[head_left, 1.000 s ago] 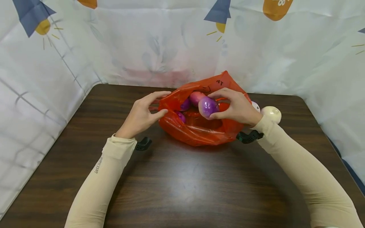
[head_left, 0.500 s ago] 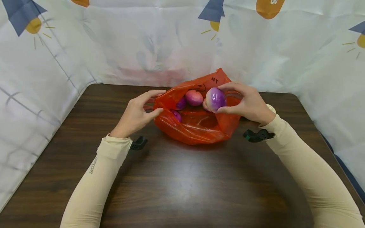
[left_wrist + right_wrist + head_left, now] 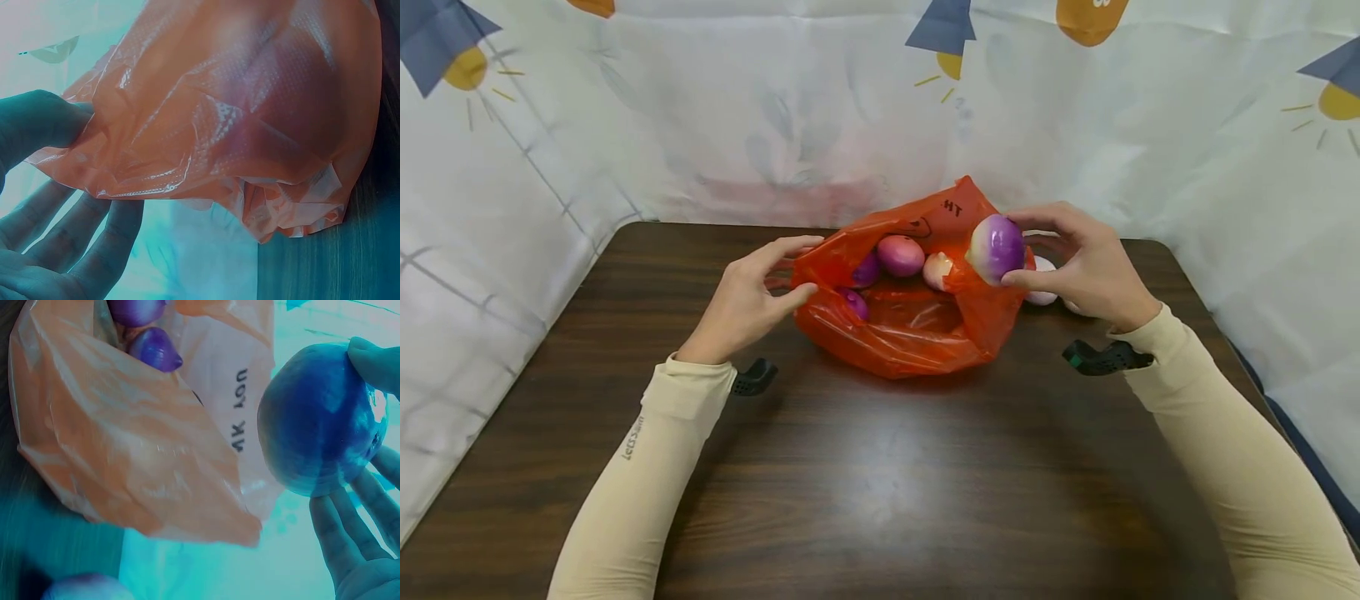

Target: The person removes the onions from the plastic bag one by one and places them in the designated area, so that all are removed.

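An orange-red plastic bag point(image 3: 895, 346) stands gaping on the table. My left hand point(image 3: 748, 292) grips its left rim, thumb on the near side of the film and fingers behind, as the left wrist view shows. My right hand point(image 3: 1078, 267) holds a shiny purple-and-white onion point(image 3: 997, 248) between thumb and fingertips, raised at the bag's right rim. Inside the bag lie a pink onion point(image 3: 901, 256), a pale pink one point(image 3: 937, 271) and purple onions point(image 3: 853, 303) along the left side. The bag's bottom is partly hidden by its folds.
A whitish onion point(image 3: 1042, 282) rests on the table just right of the bag, with another pale one mostly hidden behind my right hand. The dark wooden table point(image 3: 880, 500) ends at the back against a white printed curtain point(image 3: 700, 108).
My right hand has lifted the purple-and-white onion from over the bag's mouth to its right rim, uncovering the pale pink onion. The left hand keeps its hold on the bag.
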Demonstrator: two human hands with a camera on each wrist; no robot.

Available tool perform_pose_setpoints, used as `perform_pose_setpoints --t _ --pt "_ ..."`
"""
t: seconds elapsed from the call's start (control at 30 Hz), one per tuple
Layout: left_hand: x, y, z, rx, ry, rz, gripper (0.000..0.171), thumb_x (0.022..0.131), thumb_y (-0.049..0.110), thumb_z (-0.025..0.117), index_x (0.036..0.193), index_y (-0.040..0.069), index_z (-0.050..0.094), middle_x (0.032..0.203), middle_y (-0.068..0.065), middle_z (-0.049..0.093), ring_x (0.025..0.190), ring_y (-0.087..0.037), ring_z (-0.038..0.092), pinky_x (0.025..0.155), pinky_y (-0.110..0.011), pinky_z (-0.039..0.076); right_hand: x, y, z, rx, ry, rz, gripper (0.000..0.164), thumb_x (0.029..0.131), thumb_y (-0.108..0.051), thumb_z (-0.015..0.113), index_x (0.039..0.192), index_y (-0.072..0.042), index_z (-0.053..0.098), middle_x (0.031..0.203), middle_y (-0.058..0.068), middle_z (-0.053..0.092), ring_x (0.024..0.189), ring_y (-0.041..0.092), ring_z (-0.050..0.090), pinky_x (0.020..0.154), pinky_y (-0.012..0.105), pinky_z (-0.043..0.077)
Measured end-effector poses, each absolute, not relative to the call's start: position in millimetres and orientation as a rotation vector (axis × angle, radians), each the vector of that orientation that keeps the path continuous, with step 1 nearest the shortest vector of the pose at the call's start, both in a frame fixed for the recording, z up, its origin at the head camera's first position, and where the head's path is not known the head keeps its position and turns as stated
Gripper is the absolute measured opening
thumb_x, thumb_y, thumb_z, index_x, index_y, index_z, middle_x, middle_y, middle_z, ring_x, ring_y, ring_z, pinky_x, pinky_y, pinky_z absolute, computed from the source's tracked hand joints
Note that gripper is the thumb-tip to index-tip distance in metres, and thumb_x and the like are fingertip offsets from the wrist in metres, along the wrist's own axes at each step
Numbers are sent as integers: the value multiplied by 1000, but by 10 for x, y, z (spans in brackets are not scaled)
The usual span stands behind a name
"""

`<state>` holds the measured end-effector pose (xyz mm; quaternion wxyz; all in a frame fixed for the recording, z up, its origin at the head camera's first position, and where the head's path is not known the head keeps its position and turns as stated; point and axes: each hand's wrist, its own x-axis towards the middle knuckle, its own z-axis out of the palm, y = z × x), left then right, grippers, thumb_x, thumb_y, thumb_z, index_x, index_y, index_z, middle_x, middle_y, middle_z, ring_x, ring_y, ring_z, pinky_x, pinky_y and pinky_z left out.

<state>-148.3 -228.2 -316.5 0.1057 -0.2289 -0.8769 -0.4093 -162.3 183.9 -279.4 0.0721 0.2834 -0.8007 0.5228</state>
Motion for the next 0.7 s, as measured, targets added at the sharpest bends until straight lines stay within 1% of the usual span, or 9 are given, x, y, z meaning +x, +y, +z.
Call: perform_pose_setpoints --t 0.1,0.23,0.33,0.47,0.7 --pt "-1489 -2282 -3172 -667 -2589 -1201 60 93 12 77 146 32 57 140 -4 65 114 -25 70 96 -48 62 -1599 1930 -2781 850 -2349 1624 63 75 15 83 134 1 64 131 7 64 118 17 66 105 16 54" --pt "-1494 -2286 -3176 -662 -2592 -1191 60 93 12 77 146 33 57 139 -4 66 113 -24 70 96 -46 62 -1561 2040 -2756 836 -2283 1701 63 76 19 80 134 4 62 131 5 64 118 18 65 105 16 54" --pt "-1496 -2291 -3176 -662 -2589 -1183 60 93 12 77 146 33 57 139 -4 66 113 -24 70 96 -46 62 -1540 2110 -2740 836 -2202 1796 64 74 23 78 134 8 61 131 7 65 119 19 65 105 18 54" --pt "-1498 -2289 -3177 -664 -2590 -1176 60 94 12 77 147 33 57 139 -4 66 113 -24 70 96 -45 62 -1519 2209 -2738 797 -2125 1858 65 71 26 78 132 10 62 129 10 66 118 21 66 103 20 56" --pt "-1501 -2277 -3180 -661 -2589 -1187 61 93 10 77 147 32 57 136 -5 67 112 -26 71 97 -48 61 -1471 2406 -2796 746 -2056 1856 67 69 31 76 132 13 62 128 9 69 116 18 69 101 21 57"
